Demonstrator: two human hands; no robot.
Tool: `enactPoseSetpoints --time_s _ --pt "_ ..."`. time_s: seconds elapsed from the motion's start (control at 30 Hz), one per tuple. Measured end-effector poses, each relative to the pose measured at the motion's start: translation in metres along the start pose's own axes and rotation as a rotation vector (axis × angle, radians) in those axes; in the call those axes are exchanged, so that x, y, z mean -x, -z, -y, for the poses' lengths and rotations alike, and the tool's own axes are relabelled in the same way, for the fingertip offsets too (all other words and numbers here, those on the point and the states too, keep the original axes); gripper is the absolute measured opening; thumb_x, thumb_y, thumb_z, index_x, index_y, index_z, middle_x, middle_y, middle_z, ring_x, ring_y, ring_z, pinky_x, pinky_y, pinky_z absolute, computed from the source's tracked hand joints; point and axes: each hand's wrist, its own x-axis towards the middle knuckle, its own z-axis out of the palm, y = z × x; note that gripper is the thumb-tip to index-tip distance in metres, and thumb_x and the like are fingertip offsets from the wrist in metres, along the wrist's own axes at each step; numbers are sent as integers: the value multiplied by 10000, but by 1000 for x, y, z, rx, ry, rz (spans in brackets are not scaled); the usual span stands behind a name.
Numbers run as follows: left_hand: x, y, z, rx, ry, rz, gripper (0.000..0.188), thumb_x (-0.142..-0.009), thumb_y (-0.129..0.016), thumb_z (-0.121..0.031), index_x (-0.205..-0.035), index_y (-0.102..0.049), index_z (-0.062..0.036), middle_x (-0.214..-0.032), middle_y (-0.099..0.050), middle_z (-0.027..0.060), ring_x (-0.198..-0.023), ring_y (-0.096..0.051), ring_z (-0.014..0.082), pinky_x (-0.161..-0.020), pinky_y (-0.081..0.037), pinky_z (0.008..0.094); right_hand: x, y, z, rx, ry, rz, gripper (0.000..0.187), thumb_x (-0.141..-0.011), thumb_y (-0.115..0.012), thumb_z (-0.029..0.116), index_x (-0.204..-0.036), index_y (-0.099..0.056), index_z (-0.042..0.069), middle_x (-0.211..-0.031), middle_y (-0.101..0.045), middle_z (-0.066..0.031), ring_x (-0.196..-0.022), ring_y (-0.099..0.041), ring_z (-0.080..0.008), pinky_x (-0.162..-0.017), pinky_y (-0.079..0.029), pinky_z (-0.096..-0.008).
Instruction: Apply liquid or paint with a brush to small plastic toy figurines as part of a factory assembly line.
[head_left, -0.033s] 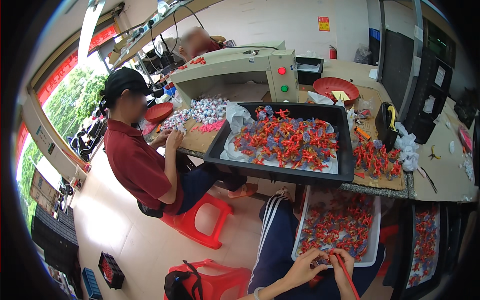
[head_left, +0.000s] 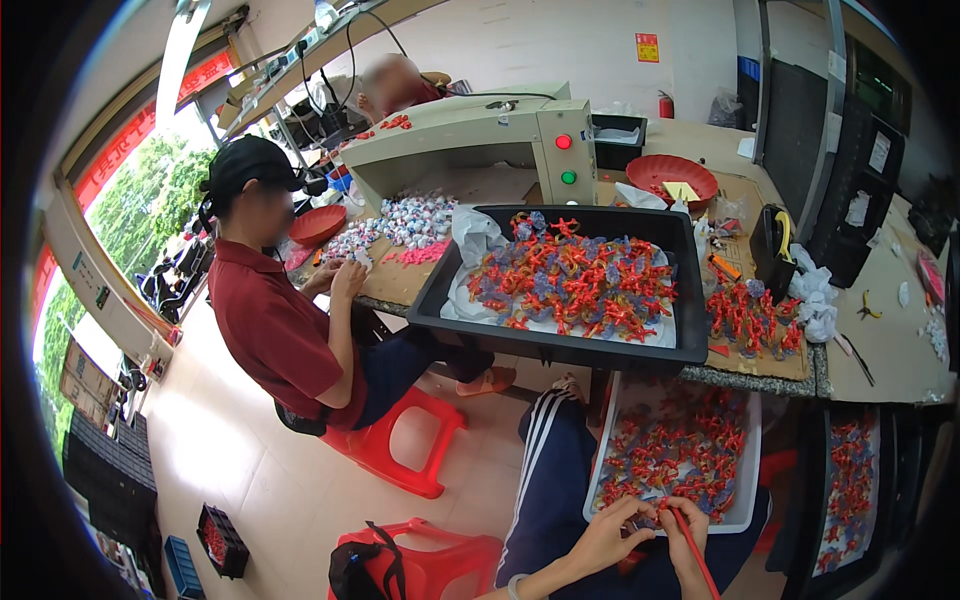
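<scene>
Over the near edge of a white tray point(head_left: 750, 500) on my lap, my two hands meet. My left hand point(head_left: 612, 535) is closed in a pinch on a small red figure, mostly hidden by the fingers. A slim red stick like a brush or pen point(head_left: 694, 556) is gripped in my right hand point(head_left: 688, 540), its upper end slanting down toward the lower edge. The tip of the stick is close to the left fingertips; I cannot tell whether it touches the figure. Many red, purple and yellowish figures point(head_left: 680, 440) fill the white tray.
A black tray point(head_left: 560, 350) heaped with similar figures sits at the table's edge, more figures point(head_left: 750, 320) to its right. Behind it stands a beige machine point(head_left: 565, 130). A co-worker point(head_left: 285, 320) sits at left on a red stool point(head_left: 400, 450). Another tray point(head_left: 850, 490) is at right.
</scene>
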Motion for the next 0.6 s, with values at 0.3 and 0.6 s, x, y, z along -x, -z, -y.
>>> enactPoseSetpoints --time_s 0.3,0.6 --pt "-2 0 -5 -11 -19 3 281 -821 -701 -50 -1058 -563 10 -998 -575 86 -786 -598 183 -651 -511 278 0 -1 6 -31 -12 -4 166 -868 -649 46 -996 -607 -50 -889 -638 -63 -806 -589 -112 -712 -478 -246" --pt "0 0 -5 12 -16 9 286 -818 -702 -39 -1065 -569 13 -1002 -579 85 -785 -595 177 -641 -505 274 3 -2 11 -42 15 6 160 -879 -643 46 -1002 -607 -49 -941 -654 -83 -848 -603 -123 -747 -487 -251"
